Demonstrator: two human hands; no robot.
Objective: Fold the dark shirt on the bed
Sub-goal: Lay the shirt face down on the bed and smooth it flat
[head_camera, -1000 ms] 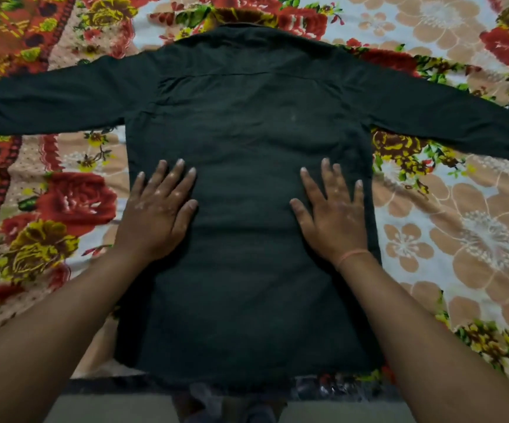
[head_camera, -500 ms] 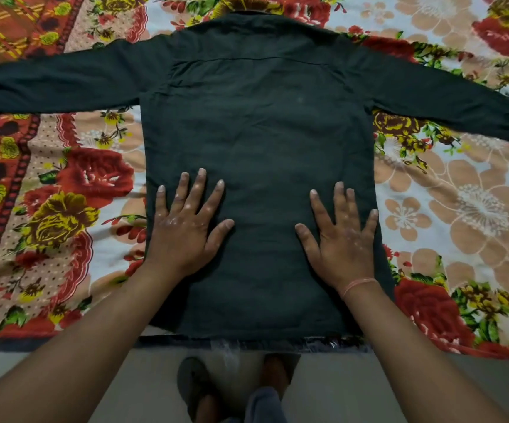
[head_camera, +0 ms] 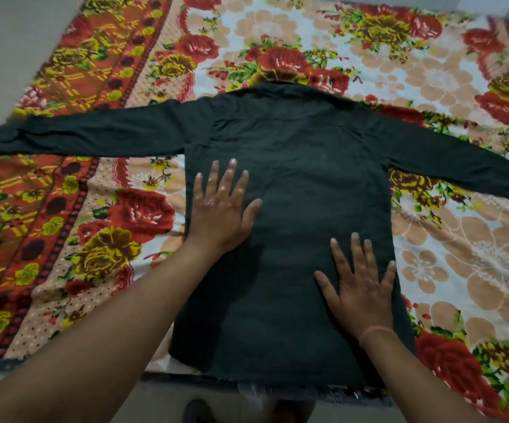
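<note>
Slippage is the main risk here. The dark shirt (head_camera: 293, 184) lies back-up and spread flat on the flower-patterned bed (head_camera: 476, 270), and both hands rest on it palms down. The left hand (head_camera: 219, 215) presses the body near its left edge, about mid-back, with its fingers (head_camera: 230, 175) straight, fanned wide and holding nothing. The right hand (head_camera: 360, 288) lies lower, near the right edge and closer to the hem (head_camera: 277, 372), its fingers likewise straight and spread. If a palm drags instead of lifting, the cloth could bunch under it and a crease would get folded in. The hem sits right at the near edge of the bed, so a pull toward the person might slide the shirt onto the floor (head_camera: 155, 404). The left sleeve (head_camera: 88, 132) and right sleeve (head_camera: 460, 166) reach far out sideways, and swinging one in carelessly would likely skew the side line. The shirt points away from the person, collar (head_camera: 283, 87) at the far end and hem nearest. Its body's long axis runs near to far, and the sleeves cross it, the right one angling slightly toward the near side.
</note>
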